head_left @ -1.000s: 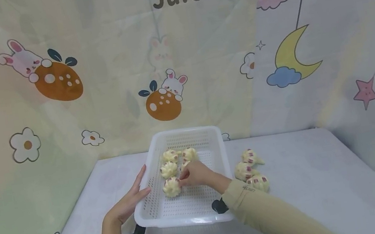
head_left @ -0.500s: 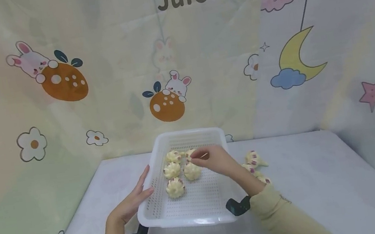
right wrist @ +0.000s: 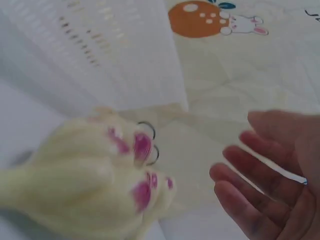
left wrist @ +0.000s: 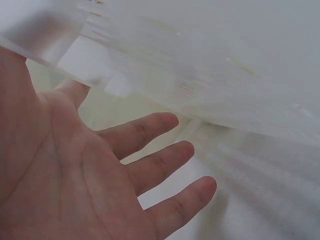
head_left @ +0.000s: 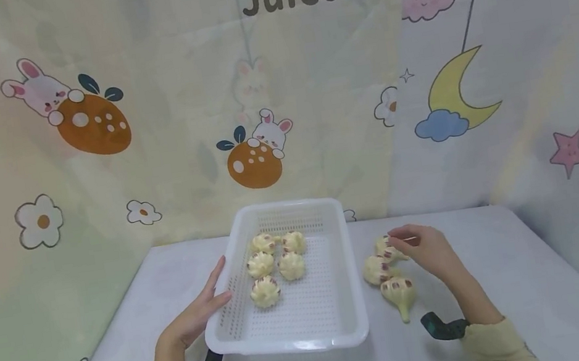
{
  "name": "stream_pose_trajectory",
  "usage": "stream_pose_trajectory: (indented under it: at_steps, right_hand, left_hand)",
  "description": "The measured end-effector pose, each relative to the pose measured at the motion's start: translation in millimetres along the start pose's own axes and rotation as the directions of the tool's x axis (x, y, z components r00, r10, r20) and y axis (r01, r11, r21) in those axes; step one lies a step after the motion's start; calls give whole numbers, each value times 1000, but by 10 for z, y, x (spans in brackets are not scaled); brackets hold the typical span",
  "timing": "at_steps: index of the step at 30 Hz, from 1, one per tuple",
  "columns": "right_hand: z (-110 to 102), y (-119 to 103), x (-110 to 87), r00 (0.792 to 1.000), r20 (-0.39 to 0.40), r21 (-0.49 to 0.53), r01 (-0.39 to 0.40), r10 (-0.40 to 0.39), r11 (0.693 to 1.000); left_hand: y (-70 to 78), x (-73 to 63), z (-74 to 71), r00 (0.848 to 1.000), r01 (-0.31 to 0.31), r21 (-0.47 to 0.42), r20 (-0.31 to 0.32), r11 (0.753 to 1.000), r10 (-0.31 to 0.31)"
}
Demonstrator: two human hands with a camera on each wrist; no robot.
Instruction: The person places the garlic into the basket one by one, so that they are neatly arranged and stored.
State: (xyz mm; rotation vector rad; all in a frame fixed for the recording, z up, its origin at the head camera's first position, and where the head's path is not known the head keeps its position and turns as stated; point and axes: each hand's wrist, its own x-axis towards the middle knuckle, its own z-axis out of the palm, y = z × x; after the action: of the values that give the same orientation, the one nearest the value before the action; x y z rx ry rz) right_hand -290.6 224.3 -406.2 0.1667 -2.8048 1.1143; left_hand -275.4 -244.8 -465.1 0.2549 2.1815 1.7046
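A white perforated plastic basket (head_left: 355, 283) stands in the middle of the table with several pale garlic bulbs (head_left: 265, 292) marked with purple inside. At its left side, my left hand (head_left: 193, 323) touches the wall with straight, spread fingers. In the left wrist view, the palm (left wrist: 65, 165) faces up beneath the basket's edge. To the right of the basket lie three more bulbs: a front one (head_left: 398, 292) with its stem toward me, a middle one (head_left: 376, 270) and a back one (head_left: 385, 246). My right hand (head_left: 429, 250) hovers at the back bulb, fingers loosely bent and holding nothing.
A white table (head_left: 494, 274) carries everything. Behind and around it hangs a cloth backdrop (head_left: 328, 137) printed with rabbits, flowers and a moon. Dark wrist-worn mounts (head_left: 444, 327) sit below both hands.
My right hand has left the basket and moved right to the loose bulbs. Between the earlier and current frames the front loose bulb has turned, its stem now toward me. My left hand stays put.
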Motion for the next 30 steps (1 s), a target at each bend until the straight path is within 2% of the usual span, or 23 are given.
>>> stream_pose_trajectory:
  at_steps: [5, 10, 15, 22, 30]
  right_hand:
    - [-20, 274, 50, 994, -101, -95, -53, 43, 994]
    - [79, 429, 131, 994, -72, -187, -98, 86, 977]
    - [174, 424, 189, 995, -19, -247, -103, 101, 964]
    - [267, 372, 244, 992, 21, -301, -112, 124, 947]
    - [319, 323, 303, 987, 34, -302, -141, 159, 943]
  left_hand:
    - [10, -29, 0, 1000, 10, -13, -23, 1000, -11]
    - [39, -26, 9, 1000, -13, -19, 8, 1000, 13]
    - [73, -25, 51, 1000, 5, 0, -6, 1000, -5]
    - [39, -31, 52, 1000, 19, 4, -23, 1000, -19]
    - [59, -17, 57, 999, 15, 13, -39, 1000, -15]
